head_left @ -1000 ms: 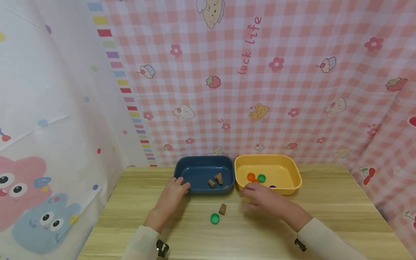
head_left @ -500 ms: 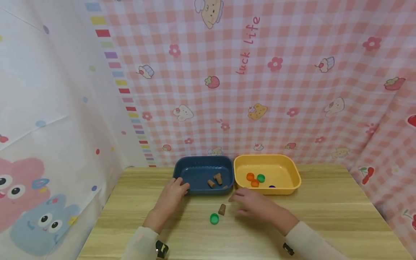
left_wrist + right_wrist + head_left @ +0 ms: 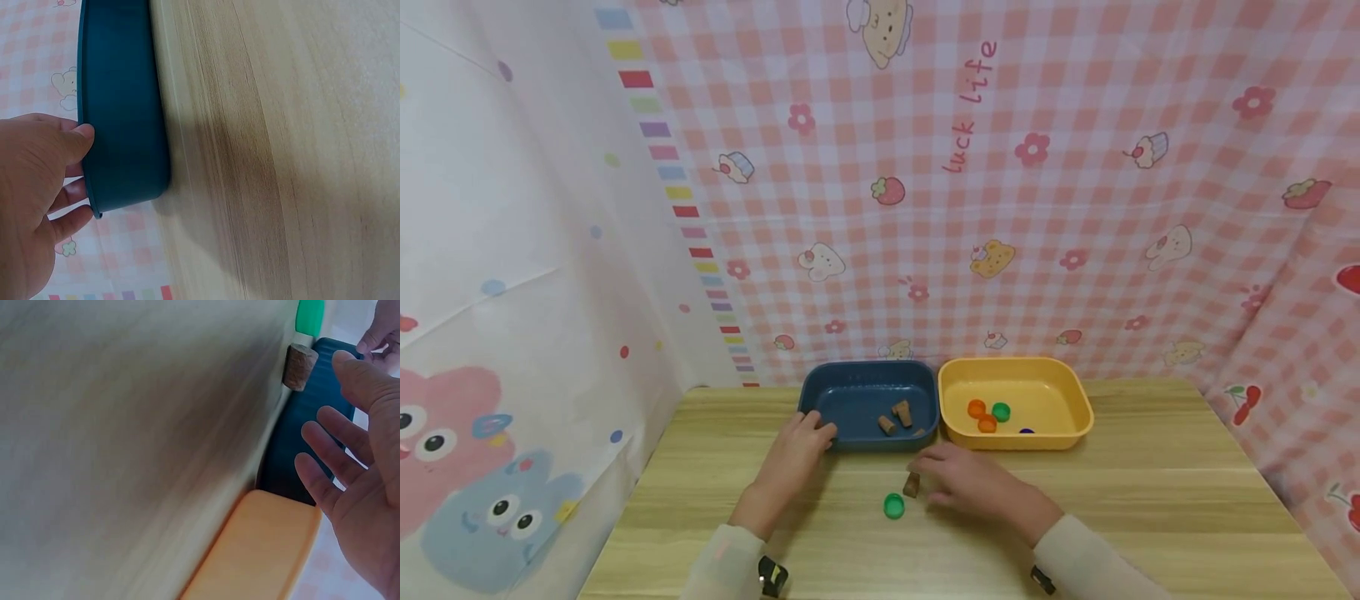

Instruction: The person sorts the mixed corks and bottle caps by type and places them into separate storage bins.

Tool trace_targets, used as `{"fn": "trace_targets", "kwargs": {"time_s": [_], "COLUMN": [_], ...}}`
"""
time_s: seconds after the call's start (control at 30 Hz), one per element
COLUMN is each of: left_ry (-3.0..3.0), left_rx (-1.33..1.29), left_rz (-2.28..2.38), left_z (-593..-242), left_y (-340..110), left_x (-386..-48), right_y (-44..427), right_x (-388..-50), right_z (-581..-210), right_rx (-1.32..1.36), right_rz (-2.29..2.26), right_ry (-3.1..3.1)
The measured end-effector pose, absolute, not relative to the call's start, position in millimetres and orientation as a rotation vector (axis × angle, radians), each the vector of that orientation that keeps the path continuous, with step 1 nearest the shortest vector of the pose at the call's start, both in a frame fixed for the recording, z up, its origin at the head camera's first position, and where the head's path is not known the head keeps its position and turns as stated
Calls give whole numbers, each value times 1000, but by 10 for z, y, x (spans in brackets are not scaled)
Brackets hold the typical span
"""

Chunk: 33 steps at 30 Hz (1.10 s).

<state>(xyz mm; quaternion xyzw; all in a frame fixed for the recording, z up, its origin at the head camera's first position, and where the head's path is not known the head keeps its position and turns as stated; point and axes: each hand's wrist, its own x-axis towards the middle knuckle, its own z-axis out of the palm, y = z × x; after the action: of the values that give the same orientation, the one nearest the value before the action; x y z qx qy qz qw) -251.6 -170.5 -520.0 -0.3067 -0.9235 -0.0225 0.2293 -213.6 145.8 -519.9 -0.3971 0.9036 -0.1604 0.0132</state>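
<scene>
With thumb and fingers my left hand [image 3: 795, 454] grips the rim of the dark blue tray [image 3: 122, 106] at its near left corner. Several brown corks [image 3: 903, 413] lie inside that tray at its right end. My right hand [image 3: 973, 483] hovers over the table, fingers spread and nothing held, as the right wrist view shows. Close to its fingertips, a single cork [image 3: 300, 366] stands on the wood. Just beside the cork is a green bottle cap [image 3: 893, 506].
A yellow tray [image 3: 1060, 442] adjoins the blue one on the right and contains orange caps [image 3: 987, 424], a green cap [image 3: 1001, 412] and a partly hidden dark blue one [image 3: 1027, 431]. Behind both trays hangs a checked pink cloth [image 3: 880, 275]. The wooden table [image 3: 1150, 500] lies beneath.
My right hand has moved left from the yellow tray's near edge to beside the loose cork. The left hand stays on the blue tray.
</scene>
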Motion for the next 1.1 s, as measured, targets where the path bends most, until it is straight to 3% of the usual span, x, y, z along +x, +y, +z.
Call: {"fn": "trace_targets", "kwargs": {"time_s": [1.1], "left_ry": [-2561], "left_rx": [-837], "left_rz": [-44], "left_z": [-5215], "left_y": [-1712], "left_x": [-2520], "right_y": [1212], "right_x": [-2215], "right_z": [-5421], "right_rx": [-1336], "right_rz": [-341], "right_ry": [2850]}}
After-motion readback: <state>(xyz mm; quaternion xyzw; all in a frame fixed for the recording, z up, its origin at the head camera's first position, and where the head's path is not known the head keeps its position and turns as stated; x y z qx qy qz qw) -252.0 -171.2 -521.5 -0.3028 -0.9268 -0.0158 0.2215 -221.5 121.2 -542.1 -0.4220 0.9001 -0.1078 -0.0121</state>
